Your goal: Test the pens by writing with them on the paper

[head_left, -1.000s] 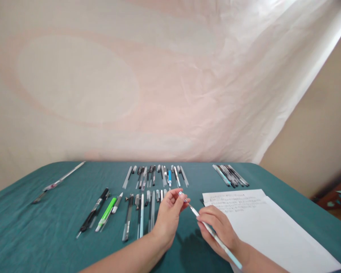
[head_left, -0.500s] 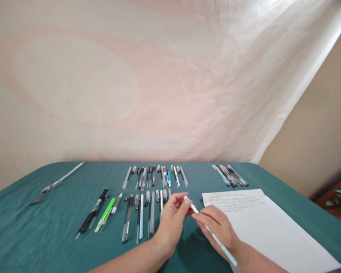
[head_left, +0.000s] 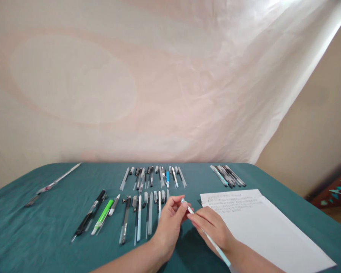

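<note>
A slim white and pale-blue pen (head_left: pixel 216 247) slants between my two hands above the table. My left hand (head_left: pixel 172 220) pinches its upper end, where a silvery-white tip shows between thumb and forefinger. Lower on the barrel, my right hand (head_left: pixel 211 226) is closed round the pen, whose pale-blue tail sticks out below the palm. Part of the barrel is hidden by the right fingers. Just left of my left hand lie disassembled pens, among them a pale-blue barrel (head_left: pixel 139 218) and a clear grey barrel (head_left: pixel 150 214).
Written-on paper sheets (head_left: pixel 261 223) lie right of my hands. Behind them is a bundle of pens (head_left: pixel 227 176); a row of pen parts (head_left: pixel 152 177) sits mid-back. A green pen (head_left: pixel 102 217) and a black pen (head_left: pixel 89 216) lie left, and a long thin wrapped stick (head_left: pixel 59 180) farther left.
The whole scene has shifted slightly left in view. My right hand has come a little closer to my left along the pen, and less of the pen's upper part shows between them.
</note>
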`<state>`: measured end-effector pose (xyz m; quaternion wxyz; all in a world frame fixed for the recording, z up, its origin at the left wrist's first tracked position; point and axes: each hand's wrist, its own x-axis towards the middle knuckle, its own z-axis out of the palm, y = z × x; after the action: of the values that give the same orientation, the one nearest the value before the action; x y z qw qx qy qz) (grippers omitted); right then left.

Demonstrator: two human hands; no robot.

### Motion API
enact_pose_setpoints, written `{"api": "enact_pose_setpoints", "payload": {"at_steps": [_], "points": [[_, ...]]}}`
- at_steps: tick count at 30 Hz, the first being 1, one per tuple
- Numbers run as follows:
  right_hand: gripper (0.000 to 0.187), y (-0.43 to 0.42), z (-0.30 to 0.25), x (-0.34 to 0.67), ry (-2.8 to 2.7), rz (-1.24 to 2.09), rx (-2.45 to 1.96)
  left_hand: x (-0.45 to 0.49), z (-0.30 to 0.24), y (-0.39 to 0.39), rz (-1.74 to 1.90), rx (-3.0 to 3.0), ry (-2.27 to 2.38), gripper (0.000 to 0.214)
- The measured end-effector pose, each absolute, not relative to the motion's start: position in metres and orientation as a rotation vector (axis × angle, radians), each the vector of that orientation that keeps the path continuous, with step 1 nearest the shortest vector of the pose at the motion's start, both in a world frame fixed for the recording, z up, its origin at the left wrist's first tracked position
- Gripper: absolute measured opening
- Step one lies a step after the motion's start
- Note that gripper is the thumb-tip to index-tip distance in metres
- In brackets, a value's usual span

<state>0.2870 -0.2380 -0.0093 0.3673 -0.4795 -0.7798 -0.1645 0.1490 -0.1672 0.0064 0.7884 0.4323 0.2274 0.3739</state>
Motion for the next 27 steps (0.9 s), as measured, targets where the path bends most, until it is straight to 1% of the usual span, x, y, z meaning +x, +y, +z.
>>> {"api": "enact_pose_setpoints", "payload": {"at_steps": [5,10,13,16,21,27], "points": [[0.032,-0.237,-0.002,0.286,-2.022,-0.326,-1.278,0.152,0.006,-0.16,0.862,0.918,0.523,0.033],[0.035,-0.25,0.01,0.29,-1.98,-0.169,-1.336,0.154,0.002,-0.144,1.024,0.91,0.588,0.033],[0.027,-0.251,0.016,0.295,-1.896,-0.165,-1.398,0.154,-0.001,-0.134,1.119,0.908,0.633,0.033],[0.021,-0.247,0.018,0.301,-1.853,-0.117,-1.578,0.154,-0.002,-0.13,1.166,0.945,0.664,0.034],[0.013,-0.243,0.018,0.307,-1.926,-0.022,-1.816,0.154,-0.002,-0.136,1.123,1.047,0.657,0.031],[0.022,-0.232,0.025,0.336,-1.817,0.036,-1.975,0.155,-0.008,-0.139,1.122,1.261,0.618,0.039]]}}
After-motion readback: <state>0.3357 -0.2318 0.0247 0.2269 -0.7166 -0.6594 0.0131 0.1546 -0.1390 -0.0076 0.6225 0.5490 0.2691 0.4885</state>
